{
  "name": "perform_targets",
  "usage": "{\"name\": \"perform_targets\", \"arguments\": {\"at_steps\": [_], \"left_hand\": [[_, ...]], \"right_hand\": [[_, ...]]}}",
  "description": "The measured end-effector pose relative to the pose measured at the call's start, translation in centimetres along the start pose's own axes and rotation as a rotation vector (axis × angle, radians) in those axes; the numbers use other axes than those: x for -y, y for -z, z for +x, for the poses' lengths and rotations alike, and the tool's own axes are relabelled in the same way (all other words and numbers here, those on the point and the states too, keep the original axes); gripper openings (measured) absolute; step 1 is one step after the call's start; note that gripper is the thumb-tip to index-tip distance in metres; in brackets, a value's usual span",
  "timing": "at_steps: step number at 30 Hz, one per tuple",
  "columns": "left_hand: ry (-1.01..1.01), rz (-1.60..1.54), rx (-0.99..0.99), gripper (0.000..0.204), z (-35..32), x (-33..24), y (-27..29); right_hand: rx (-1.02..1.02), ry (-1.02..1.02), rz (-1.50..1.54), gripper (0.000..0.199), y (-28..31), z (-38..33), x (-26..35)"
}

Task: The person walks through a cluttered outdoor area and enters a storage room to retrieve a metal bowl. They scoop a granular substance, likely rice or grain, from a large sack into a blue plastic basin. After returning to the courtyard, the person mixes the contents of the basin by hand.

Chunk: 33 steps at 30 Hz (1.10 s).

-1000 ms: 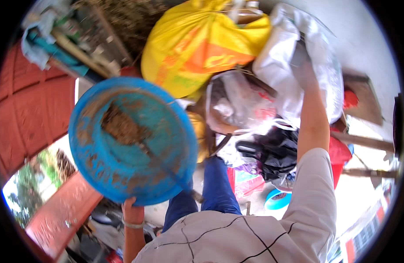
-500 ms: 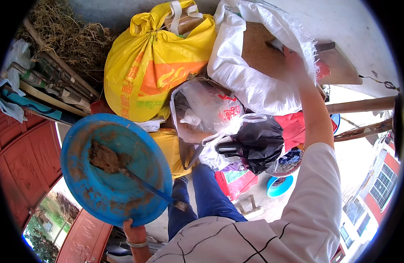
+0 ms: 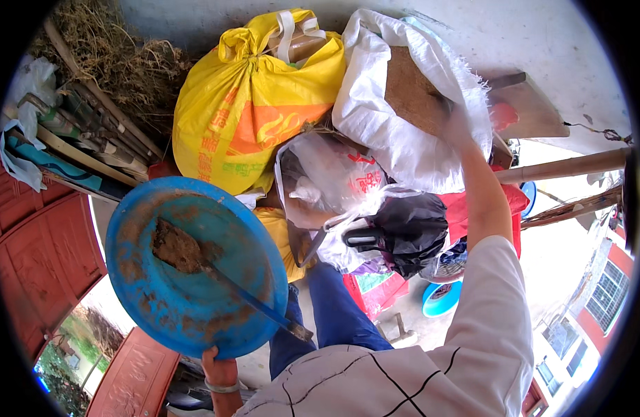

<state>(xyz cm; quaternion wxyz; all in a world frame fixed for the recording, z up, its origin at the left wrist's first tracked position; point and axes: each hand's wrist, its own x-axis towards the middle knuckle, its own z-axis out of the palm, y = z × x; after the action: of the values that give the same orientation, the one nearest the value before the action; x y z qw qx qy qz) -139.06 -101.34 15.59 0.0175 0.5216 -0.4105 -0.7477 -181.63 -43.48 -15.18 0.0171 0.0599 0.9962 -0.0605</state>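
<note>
My left hand (image 3: 220,370) grips the near rim of a round blue basin (image 3: 136,306), its inside smeared with brown residue. Across the basin lies a spatula-like tool (image 3: 179,250) with a caked brown blade; its narrow blue handle reaches over the right rim. My right arm stretches to a white woven sack (image 3: 365,104) holding brown, bran-like meal (image 3: 411,90). At the sack's right inner side my right hand (image 3: 457,131) is smeared by motion, so its fingers and anything in them cannot be made out.
A tied yellow bag (image 3: 215,104) stands left of the sack. Below them are a clear plastic bag (image 3: 327,174) and a black bag (image 3: 413,226). A small blue bowl (image 3: 441,299) is on the floor. Wooden poles (image 3: 563,165) jut in from the right, beside a red door (image 3: 49,243) at left.
My right hand has moved down and nearer within the sack's mouth, from its far right part. The basin has shifted slightly right in view, still in my left hand.
</note>
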Motion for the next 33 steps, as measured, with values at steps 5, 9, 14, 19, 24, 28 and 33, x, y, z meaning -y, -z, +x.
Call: {"name": "perform_targets", "arguments": {"at_steps": [5, 9, 14, 19, 24, 28, 33], "left_hand": [[-0.029, 0.044, 0.003, 0.06, -0.4, -0.3, -0.1], [-0.052, 0.094, 0.043, 0.062, 0.7, -1.8, -2.1], [-0.086, 0.174, 0.139, 0.064, 1.8, -3.2, -5.6], [-0.091, 0.234, 0.236, 0.066, 2.6, -3.4, -8.4], [-0.053, 0.245, 0.312, 0.066, 3.4, -3.5, -11.0], [-0.067, 0.288, 0.347, 0.066, 4.2, -3.6, -12.0], [-0.09, 0.326, 0.391, 0.066, 4.6, -4.0, -13.7]], "right_hand": [[0.11, -0.158, 0.08, 0.054, 6.9, -1.7, 9.5], [0.114, -0.424, 0.357, 0.051, 3.4, -1.5, 8.5], [0.189, -0.819, 0.968, 0.047, 0.1, -1.7, 8.1], [0.231, -0.894, 1.26, 0.043, -0.5, -3.7, 8.1], [-0.035, -0.621, 0.986, 0.036, 0.0, -4.1, 7.3], [0.132, -0.908, 1.292, 0.041, 2.3, -3.7, 8.8], [0.182, -0.959, 1.465, 0.033, -0.3, -3.4, 6.7]]}}
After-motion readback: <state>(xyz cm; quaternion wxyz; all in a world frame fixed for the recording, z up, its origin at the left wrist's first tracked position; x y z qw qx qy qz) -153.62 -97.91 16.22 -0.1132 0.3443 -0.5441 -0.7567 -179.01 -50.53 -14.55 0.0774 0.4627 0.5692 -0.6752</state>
